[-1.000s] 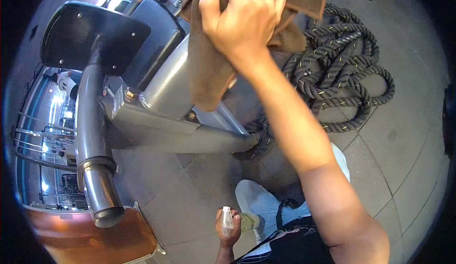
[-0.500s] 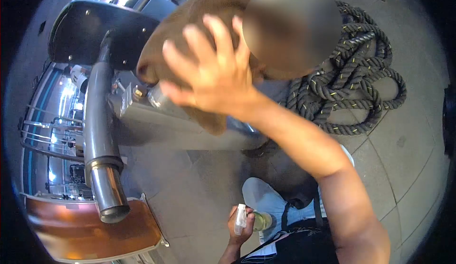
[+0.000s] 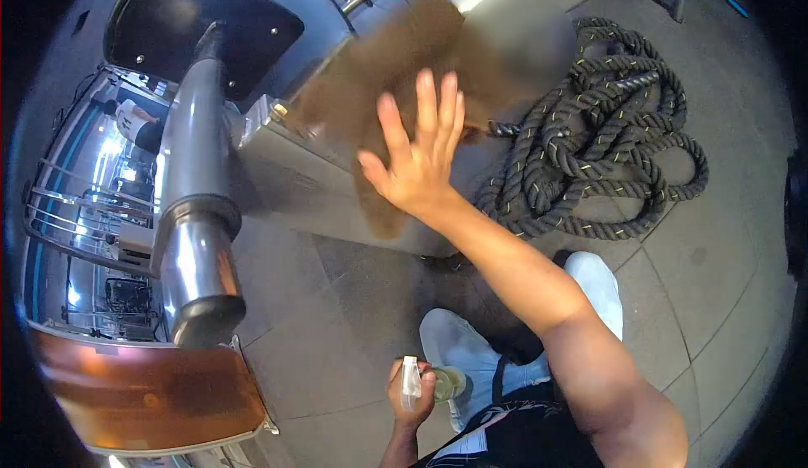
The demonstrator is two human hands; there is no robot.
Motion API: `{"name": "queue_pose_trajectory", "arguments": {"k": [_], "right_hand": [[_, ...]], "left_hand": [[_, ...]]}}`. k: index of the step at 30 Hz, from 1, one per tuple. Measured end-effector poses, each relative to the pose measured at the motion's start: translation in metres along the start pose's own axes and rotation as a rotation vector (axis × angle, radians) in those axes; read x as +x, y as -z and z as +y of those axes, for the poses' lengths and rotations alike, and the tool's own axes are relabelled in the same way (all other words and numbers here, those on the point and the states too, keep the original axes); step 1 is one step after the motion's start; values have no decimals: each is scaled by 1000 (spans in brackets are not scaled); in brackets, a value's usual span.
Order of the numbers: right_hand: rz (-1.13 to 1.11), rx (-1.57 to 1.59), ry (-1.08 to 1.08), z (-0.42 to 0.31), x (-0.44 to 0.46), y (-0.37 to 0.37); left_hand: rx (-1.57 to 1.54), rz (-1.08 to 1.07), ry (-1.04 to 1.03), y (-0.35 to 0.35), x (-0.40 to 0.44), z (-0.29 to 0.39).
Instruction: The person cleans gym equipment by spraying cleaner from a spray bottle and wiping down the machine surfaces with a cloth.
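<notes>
A person's right hand (image 3: pixel 419 169) lies spread, palm down and thumb out to the side, over a brown cloth (image 3: pixel 374 81) draped across the grey frame (image 3: pixel 295 173) of a gym machine. Low in the view, the left hand (image 3: pixel 414 409) curls around a spray bottle (image 3: pixel 449 384) near its white trigger head (image 3: pixel 410 371), by the person's light-blue trouser leg (image 3: pixel 454 337).

Good handling here calls for the cloth flat under the whole palm, with even pressure through all the fingers and the loose lower end gathered in, clear of the floor. Around the bolt (image 3: pixel 280 110) on the frame, a lighter touch would avoid a snag. The bottle is best held well to one side, nozzle turned from the body.

The bottle is the container at hand, its see-through body showing a pale yellow-green tint; blur and the curled fingers leave its fill level hard to judge. Beyond the cloth, a heavy black rope (image 3: pixel 589 135) lies in loose coils on the floor (image 3: pixel 715 241).
</notes>
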State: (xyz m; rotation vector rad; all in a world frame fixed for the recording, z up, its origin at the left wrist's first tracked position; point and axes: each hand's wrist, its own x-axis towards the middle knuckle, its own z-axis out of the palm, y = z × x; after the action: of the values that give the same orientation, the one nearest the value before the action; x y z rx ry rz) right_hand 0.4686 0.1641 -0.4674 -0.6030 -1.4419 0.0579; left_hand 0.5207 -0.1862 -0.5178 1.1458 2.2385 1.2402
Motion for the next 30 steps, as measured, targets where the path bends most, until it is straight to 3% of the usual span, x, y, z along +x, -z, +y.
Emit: {"name": "queue_pose_trajectory", "arguments": {"k": [1,3,5,8,11,12,15,17,20,25,28,30], "right_hand": [[26,47,33,8,-21,-5],[-326,-5,48,23,-17,22],[-74,26,210,44,16,16],[-62,-83,160,40,112,29],[-71,-81,17,27,139,30],[152,-156,102,40,128,6],[166,81,-53,12,77,3],[33,224,-65,-17,19,-2],[-99,267,121,-53,-61,-17],[-289,236,123,-85,36,5],[-222,153,-33,-112,69,-8],[-155,67,13,-120,54,-11]], "left_hand": [[-18,11,10,0,-1,1],[-49,33,35,1,-8,0],[-31,10,17,1,-13,-5],[12,-19,-7,1,-12,-3],[-34,-9,23,-2,-14,-1],[-57,6,22,-2,-14,-2],[-44,38,-11,1,-13,-5],[-24,61,-14,4,-13,-7],[-7,87,5,12,-15,-11],[6,58,29,25,-19,-14],[48,36,44,25,-22,-12],[20,65,53,17,-20,-9]]}}
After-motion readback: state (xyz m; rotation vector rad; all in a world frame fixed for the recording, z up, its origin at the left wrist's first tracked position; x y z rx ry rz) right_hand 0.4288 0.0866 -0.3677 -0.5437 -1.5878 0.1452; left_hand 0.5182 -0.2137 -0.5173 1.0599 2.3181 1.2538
